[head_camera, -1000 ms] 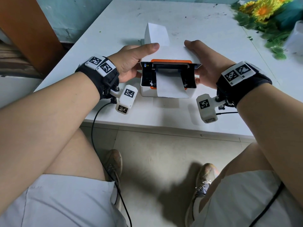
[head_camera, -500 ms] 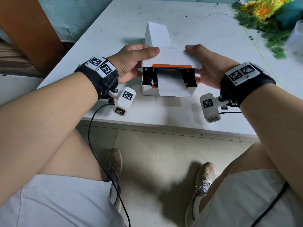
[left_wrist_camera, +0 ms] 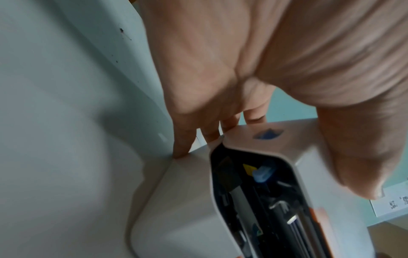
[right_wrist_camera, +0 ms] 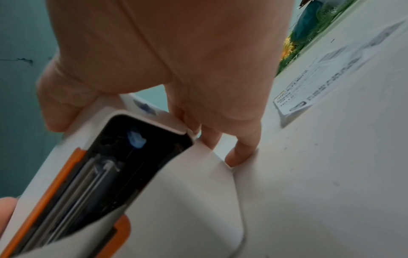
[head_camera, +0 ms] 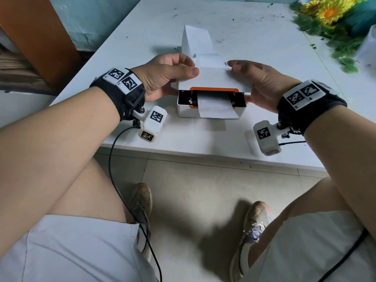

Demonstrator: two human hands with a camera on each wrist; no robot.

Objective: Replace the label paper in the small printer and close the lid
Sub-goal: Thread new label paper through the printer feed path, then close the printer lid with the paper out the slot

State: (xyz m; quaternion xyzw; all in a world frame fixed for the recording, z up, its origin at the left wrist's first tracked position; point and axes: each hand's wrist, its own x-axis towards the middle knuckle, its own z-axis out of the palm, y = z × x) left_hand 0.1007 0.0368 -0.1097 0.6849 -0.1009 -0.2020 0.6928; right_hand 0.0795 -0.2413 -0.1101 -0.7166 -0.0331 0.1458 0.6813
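A small white printer (head_camera: pixel 187 111) with orange trim stands near the table's front edge. Its lid (head_camera: pixel 213 79) is lowered most of the way, leaving a narrow dark gap at the front. A white strip of label paper (head_camera: pixel 215 107) hangs out of that gap over the front wall. More label paper (head_camera: pixel 196 39) stands folded behind the printer. My left hand (head_camera: pixel 171 75) grips the lid's left end, thumb on top and fingers behind. My right hand (head_camera: pixel 256 81) grips the right end likewise. The wrist views show the lid (left_wrist_camera: pixel 264 137) (right_wrist_camera: pixel 132 111) over the black inside.
Artificial sunflowers (head_camera: pixel 329 15) and a white object (head_camera: pixel 368 47) lie at the table's back right. A printed sheet (right_wrist_camera: pixel 320 78) lies flat on the table to the right of the printer. The white table (head_camera: pixel 203 143) ends just in front of the printer.
Both hands have brought the lid down further, so the gap at the front is narrower and less of the black inside shows. The paper strip stays hanging out.
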